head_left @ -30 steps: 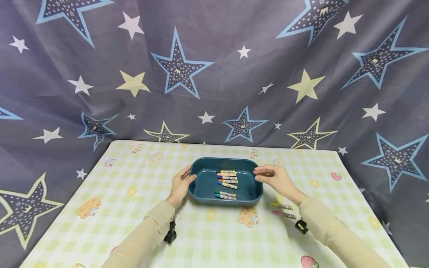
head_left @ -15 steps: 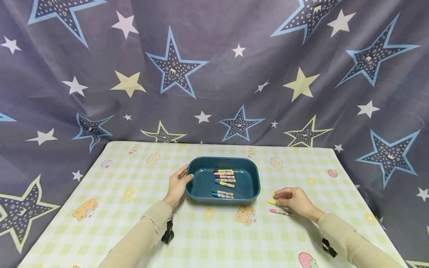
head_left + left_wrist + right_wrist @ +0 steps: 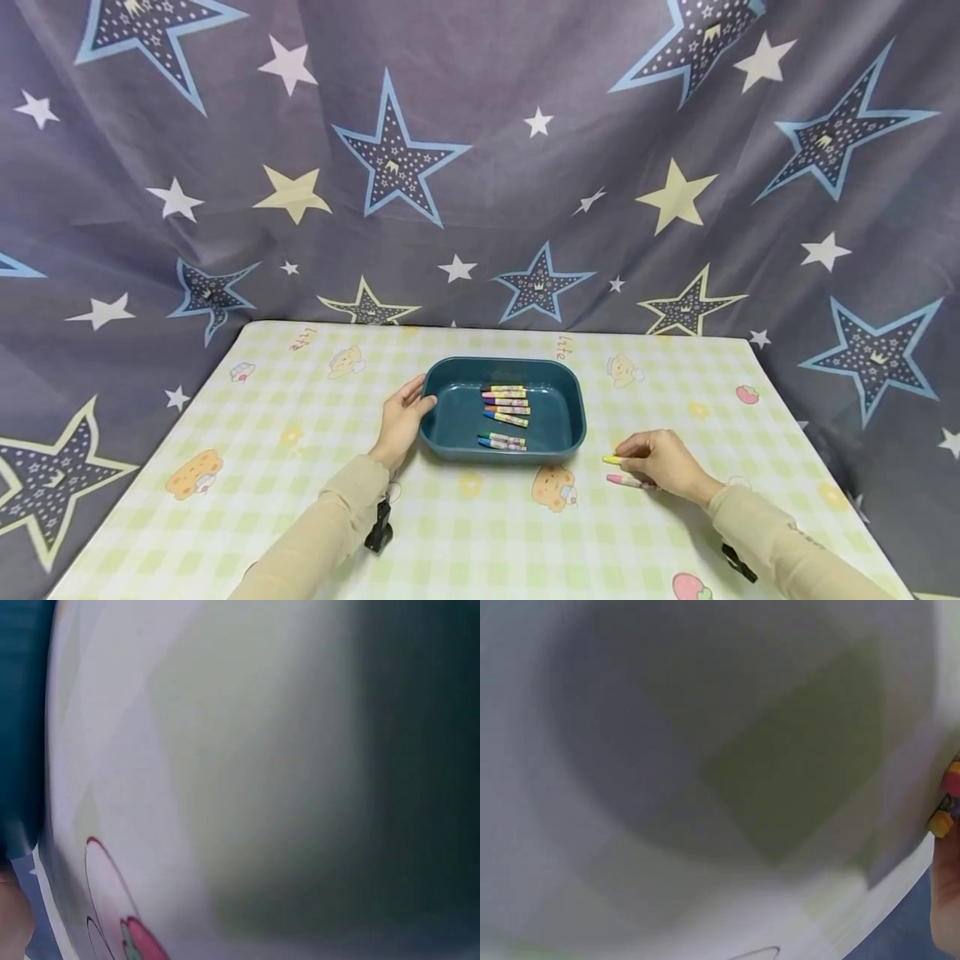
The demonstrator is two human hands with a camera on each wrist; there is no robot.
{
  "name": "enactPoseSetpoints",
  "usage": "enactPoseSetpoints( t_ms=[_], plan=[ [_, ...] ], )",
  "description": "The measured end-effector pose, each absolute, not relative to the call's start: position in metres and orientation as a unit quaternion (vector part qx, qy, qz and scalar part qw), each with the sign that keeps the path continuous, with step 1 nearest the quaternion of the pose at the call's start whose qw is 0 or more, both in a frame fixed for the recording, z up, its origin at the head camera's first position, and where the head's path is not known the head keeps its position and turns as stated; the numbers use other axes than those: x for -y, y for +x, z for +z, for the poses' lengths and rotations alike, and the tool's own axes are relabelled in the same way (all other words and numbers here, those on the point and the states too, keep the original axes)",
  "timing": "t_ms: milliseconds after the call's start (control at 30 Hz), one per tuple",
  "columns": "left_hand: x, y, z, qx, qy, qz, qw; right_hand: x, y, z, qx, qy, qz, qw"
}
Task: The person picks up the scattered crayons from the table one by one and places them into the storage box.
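Note:
A dark teal plastic box [image 3: 450, 425] stands mid-table with several wrapped crayons [image 3: 506, 402] lying in it. My left hand [image 3: 397, 427] grips its left end, thumb on the rim and the other fingers along the outside. To the right of the box, my right hand [image 3: 667, 467] pinches a yellow crayon [image 3: 612, 459], whose tip pokes out past the fingertips. Just in front of it a pink crayon [image 3: 622, 480] lies on the cloth, partly covered by the hand. In the right wrist view, crayon ends [image 3: 941, 823] show by the hand at the right edge.
The table wears a green-and-white checked cloth [image 3: 300, 517] printed with cartoon figures. A dark curtain with stars [image 3: 480, 192] hangs behind it. Both sleeves carry black wrist mounts [image 3: 380, 529]. Mostly cloth fills the two wrist views.
My right hand has left the box's right end, come down to the yellow crayon and taken hold of it. The left hand has stayed on the box.

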State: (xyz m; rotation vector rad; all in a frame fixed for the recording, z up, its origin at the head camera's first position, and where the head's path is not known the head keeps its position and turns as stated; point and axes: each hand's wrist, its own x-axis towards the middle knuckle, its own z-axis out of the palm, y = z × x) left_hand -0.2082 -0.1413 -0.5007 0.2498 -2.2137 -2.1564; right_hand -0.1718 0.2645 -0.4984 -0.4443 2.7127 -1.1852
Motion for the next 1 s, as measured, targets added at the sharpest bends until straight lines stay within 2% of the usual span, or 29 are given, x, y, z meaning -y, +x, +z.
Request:
enactPoseSetpoints(
  t_ms=[433, 767, 1000],
  plan=[
    [0.14, -0.207, -0.501, 0.71, 0.081, -0.699, 0.028, -0.264, -0.169, -0.488, -0.907, -0.144, -0.393, 0.053],
    [0.14, -0.203, -0.495, 0.703, 0.077, -0.707, 0.016, -0.253, -0.16, -0.43, -0.902, -0.177, -0.392, 0.028],
    [0.138, -0.196, -0.48, 0.711, 0.076, -0.699, 0.013, -0.223, -0.172, -0.397, -0.904, -0.198, -0.38, 0.004]
  ],
)
